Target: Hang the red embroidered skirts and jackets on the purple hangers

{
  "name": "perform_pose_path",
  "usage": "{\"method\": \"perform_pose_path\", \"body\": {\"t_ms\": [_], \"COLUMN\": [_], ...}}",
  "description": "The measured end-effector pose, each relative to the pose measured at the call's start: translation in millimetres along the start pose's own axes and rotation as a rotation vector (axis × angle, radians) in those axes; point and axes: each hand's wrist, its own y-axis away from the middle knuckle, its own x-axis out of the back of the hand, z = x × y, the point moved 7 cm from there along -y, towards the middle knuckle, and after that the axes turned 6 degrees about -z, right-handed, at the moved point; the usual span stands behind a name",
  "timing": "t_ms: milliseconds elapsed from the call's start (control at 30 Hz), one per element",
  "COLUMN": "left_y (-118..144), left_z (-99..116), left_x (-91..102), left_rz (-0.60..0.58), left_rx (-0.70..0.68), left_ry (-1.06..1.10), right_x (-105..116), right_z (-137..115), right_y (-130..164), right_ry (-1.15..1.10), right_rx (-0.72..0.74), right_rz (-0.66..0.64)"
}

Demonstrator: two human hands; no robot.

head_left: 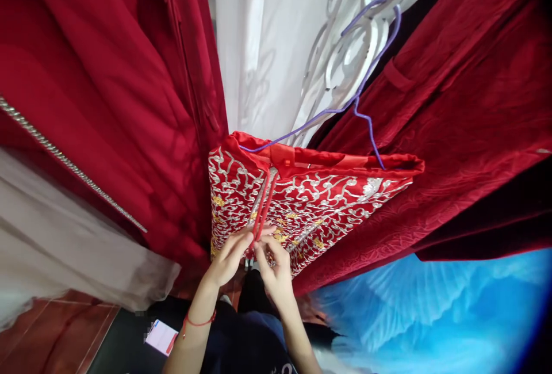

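Note:
A red skirt-like garment (336,195) with silver and gold embroidery hangs open at its top from a purple wire hanger (321,114). From its upper edge a doubled red cord (266,201) runs down the front. My left hand (228,259) pinches the lower part of this cord between thumb and fingers. Close beside it, my right hand (276,264) also has its fingertips closed on the cord. The two hands nearly touch, and the cord's ends are hidden behind the fingers.
The hanger's hook catches on white scrolled metalwork (357,57). Dark red garments (142,75) hang on the left, and patterned red cloth (470,115) on the right. A bright blue pleated fabric (414,305) lies low right. A phone (161,336) rests on a dark surface near my left forearm.

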Motion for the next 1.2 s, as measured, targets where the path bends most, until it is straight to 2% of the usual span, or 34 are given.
{"method": "perform_pose_path", "body": {"t_ms": [167,233,367,633,800,933,1000,1133,1200], "left_y": [2.6,1.8,0.6,-1.2,-6.1,-6.2,-4.2,1.3,2.5], "left_z": [-0.5,-2.9,-7.6,-5.6,6.3,15.7,19.8,30.0,33.6], "left_x": [1.6,3.0,1.7,3.3,3.3,1.1,-0.1,-2.0,-3.2], "left_rz": [0.012,0.042,0.080,0.149,0.154,0.234,0.291,0.403,0.428], "left_rx": [-0.043,-0.046,-0.020,-0.043,-0.141,-0.167,-0.184,-0.255,-0.265], "left_ry": [-0.063,-0.074,-0.084,-0.158,-0.269,-0.401,-0.496,-0.640,-0.651], "right_x": [-2.1,0.1,5.5,10.2,12.4,17.0,22.5,38.0,40.5], "right_z": [-5.7,-3.4,5.1,3.3,-2.0,-7.4,-5.0,7.3,7.6], "right_y": [2.3,5.3,14.3,15.3,14.5,19.5,22.7,25.2,19.4], "right_ry": [-0.021,-0.023,0.022,-0.018,0.137,0.313,0.367,0.398,0.374], "right_rx": [0.076,0.085,0.053,-0.038,0.003,0.079,0.071,-0.026,-0.019], "right_rz": [-0.047,-0.016,0.062,-0.002,0.018,0.023,0.065,0.229,0.226]}}
